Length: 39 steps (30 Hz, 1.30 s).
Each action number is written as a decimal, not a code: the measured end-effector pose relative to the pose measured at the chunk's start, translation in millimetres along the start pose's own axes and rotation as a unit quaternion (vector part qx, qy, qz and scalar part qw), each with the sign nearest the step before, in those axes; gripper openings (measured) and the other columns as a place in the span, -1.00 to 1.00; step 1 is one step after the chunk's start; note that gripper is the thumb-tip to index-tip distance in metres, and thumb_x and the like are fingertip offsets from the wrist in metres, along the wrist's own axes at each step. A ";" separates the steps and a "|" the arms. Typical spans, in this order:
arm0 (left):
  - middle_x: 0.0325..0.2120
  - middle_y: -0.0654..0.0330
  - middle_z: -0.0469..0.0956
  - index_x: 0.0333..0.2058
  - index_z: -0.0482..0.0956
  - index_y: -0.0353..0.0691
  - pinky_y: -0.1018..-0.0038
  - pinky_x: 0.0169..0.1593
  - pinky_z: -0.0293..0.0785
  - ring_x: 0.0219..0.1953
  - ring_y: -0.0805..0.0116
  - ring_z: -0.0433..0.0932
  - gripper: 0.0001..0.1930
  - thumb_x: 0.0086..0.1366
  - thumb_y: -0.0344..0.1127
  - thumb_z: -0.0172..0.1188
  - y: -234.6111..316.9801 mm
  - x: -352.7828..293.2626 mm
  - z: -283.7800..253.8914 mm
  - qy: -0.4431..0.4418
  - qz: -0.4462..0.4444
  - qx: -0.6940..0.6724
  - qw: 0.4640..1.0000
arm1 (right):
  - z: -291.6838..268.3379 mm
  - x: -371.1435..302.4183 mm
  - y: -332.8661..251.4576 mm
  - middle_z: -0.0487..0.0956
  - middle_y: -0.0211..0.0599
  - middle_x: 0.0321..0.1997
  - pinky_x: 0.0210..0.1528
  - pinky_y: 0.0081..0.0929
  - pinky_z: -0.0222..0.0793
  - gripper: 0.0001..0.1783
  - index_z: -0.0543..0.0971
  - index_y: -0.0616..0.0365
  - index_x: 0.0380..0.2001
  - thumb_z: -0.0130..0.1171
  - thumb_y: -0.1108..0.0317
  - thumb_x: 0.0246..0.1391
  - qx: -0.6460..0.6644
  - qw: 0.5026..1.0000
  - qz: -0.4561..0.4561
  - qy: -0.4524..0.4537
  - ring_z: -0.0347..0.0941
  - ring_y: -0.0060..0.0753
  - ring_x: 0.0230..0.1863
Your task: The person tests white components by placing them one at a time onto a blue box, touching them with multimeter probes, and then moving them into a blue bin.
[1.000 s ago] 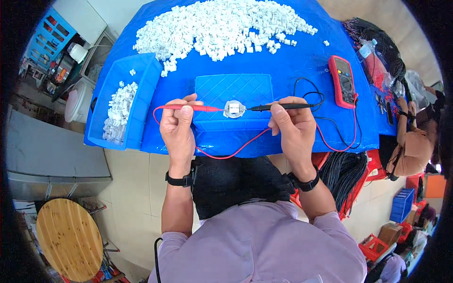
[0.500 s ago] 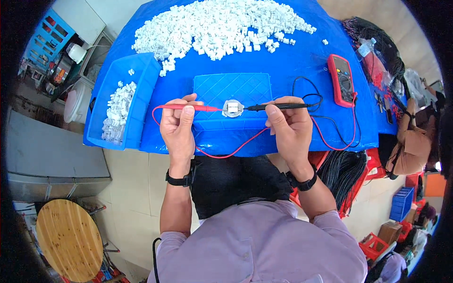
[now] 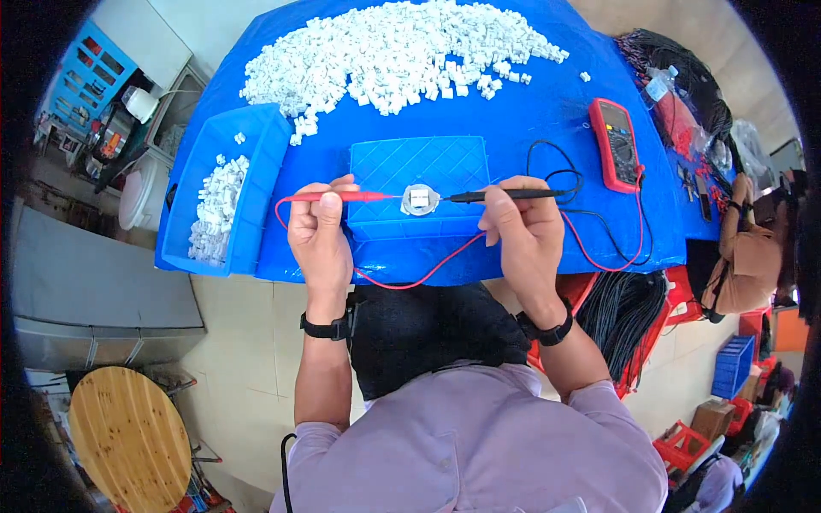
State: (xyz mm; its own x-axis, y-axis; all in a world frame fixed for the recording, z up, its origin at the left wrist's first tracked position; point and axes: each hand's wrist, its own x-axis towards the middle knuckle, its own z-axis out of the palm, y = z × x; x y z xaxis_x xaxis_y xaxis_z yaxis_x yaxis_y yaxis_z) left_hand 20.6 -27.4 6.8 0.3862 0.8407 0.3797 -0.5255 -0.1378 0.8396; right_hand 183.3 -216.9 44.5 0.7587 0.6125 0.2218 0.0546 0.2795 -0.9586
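Observation:
My left hand (image 3: 323,235) pinches a red test probe (image 3: 363,196) pointing right. From the other side my right hand (image 3: 523,231) grips a black test probe (image 3: 479,196) whose tip points left. Between the two tips a small white block-shaped part (image 3: 419,198) sits on a round pale holder (image 3: 413,210). The holder rests on an upturned blue plastic bin (image 3: 376,167). Both tips lie close to the part's ends; whether they touch it I cannot tell. Leads run to a red multimeter (image 3: 616,144) at the right.
A large heap of white parts (image 3: 385,56) covers the far side of the blue-covered table (image 3: 547,111). At the left stands a blue bin (image 3: 267,184) with more white parts (image 3: 218,205). Bundled black cables (image 3: 620,321) lie below the right edge. Another person (image 3: 748,256) sits at far right.
The red and black probe tips have drawn slightly back from the white part's ends. Both hands keep their grip, and the view has shifted a little.

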 end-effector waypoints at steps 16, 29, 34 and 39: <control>-0.19 -0.04 0.70 -0.09 0.51 -0.24 0.26 0.27 0.42 0.08 0.19 0.60 -0.83 0.47 -0.31 0.24 3.4 0.1 8.6 0.013 -0.001 0.044 0.999 | -1.1 -3.8 6.3 0.61 -0.34 -0.27 -0.45 -0.66 0.41 -0.76 0.51 0.20 -0.05 0.28 0.34 0.34 0.001 0.999 -0.042 -0.001 0.53 -0.62 -0.38; 0.00 -0.08 0.62 -0.09 0.52 -0.26 0.37 0.18 0.50 -0.01 0.29 0.65 -0.87 0.47 -0.39 0.22 5.6 -1.4 9.2 0.006 -0.017 0.043 0.999 | 0.5 -5.5 6.4 0.64 -0.32 -0.26 -0.41 -0.67 0.42 -0.79 0.50 0.19 -0.06 0.26 0.36 0.35 -0.039 0.997 -0.058 -0.014 0.54 -0.63 -0.37; -0.04 -0.07 0.64 -0.09 0.52 -0.25 0.35 0.21 0.48 0.02 0.27 0.64 -0.88 0.48 -0.38 0.21 7.0 -1.9 10.5 0.013 -0.024 0.043 0.999 | 1.6 -6.0 6.3 0.61 -0.36 -0.31 -0.43 -0.67 0.38 -0.76 0.52 0.20 -0.08 0.30 0.32 0.33 -0.039 0.997 -0.061 -0.005 0.51 -0.66 -0.40; -0.10 -0.08 0.67 -0.08 0.52 -0.24 0.33 0.24 0.45 0.07 0.23 0.61 -0.86 0.48 -0.35 0.21 1.4 -0.5 0.3 0.000 -0.008 0.016 1.000 | 0.8 -3.0 2.9 0.61 -0.34 -0.31 -0.48 -0.67 0.39 -0.76 0.51 0.20 -0.07 0.29 0.32 0.34 0.018 0.999 -0.028 0.009 0.53 -0.63 -0.40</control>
State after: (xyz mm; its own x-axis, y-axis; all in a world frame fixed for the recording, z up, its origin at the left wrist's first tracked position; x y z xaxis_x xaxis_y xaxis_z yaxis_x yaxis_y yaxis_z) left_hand 19.9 -28.1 7.9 0.3939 0.8434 0.3654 -0.4944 -0.1407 0.8578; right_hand 180.7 -217.3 41.2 0.7669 0.5818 0.2708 0.0738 0.3392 -0.9378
